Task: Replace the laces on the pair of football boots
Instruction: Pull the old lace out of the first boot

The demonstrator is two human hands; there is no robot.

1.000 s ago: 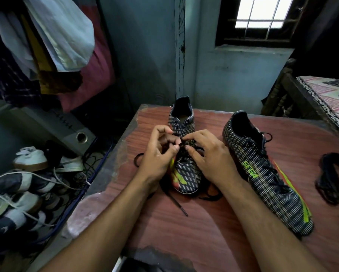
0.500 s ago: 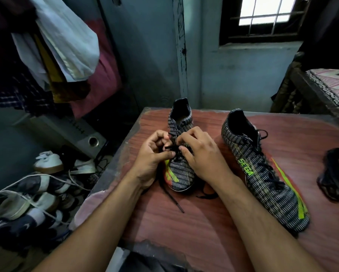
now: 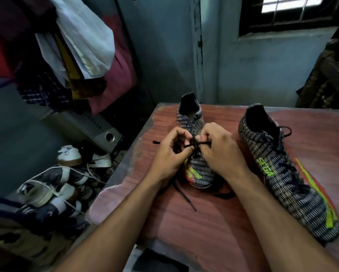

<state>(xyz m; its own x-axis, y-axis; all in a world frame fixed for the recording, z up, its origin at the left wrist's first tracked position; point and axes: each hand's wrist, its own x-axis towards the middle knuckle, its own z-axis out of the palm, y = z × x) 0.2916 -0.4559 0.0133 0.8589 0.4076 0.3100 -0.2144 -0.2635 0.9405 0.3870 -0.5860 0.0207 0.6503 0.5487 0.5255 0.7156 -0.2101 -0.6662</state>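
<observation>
Two football boots on the red-brown desk [image 3: 213, 232], toes toward the camera, heels toward the wall.

Left boot [image 3: 199, 169]: striped black/white knit, neon and red at the toe, sits near the desk's left edge. Both hands are over its midfoot. Left hand [image 3: 168, 156]: fingers [image 3: 181, 134] curled in, pinching the black lace [image 3: 199, 143]. Right hand [image 3: 221, 152]: fingers [image 3: 205, 137] curled too, pinching the same lace from the other side. A short run of lace is strung taut between the two hands, right above the eyelet zone. Which eyelet it goes through: cannot tell, the hands cover it.

Loose lace tail [image 3: 186, 199] runs from under the left wrist toward the camera across the desk, aglet end lying flat. Another bit of lace [image 3: 156, 142] pokes out on the desk to the left of the left hand. Dark lace loop [image 3: 224, 194] lies on the desk just below the right wrist, beside the boot's toe.

Right boot [image 3: 286, 173]: same pattern, green lettering on the side, fully laced in black, lying apart to the right, untouched.

Off the desk: pile of shoes [image 3: 53, 185] on the floor at left, a grey speaker [image 3: 98, 130] behind them, clothes [image 3: 76, 48] hanging above. Window [image 3: 294, 6] top right.
</observation>
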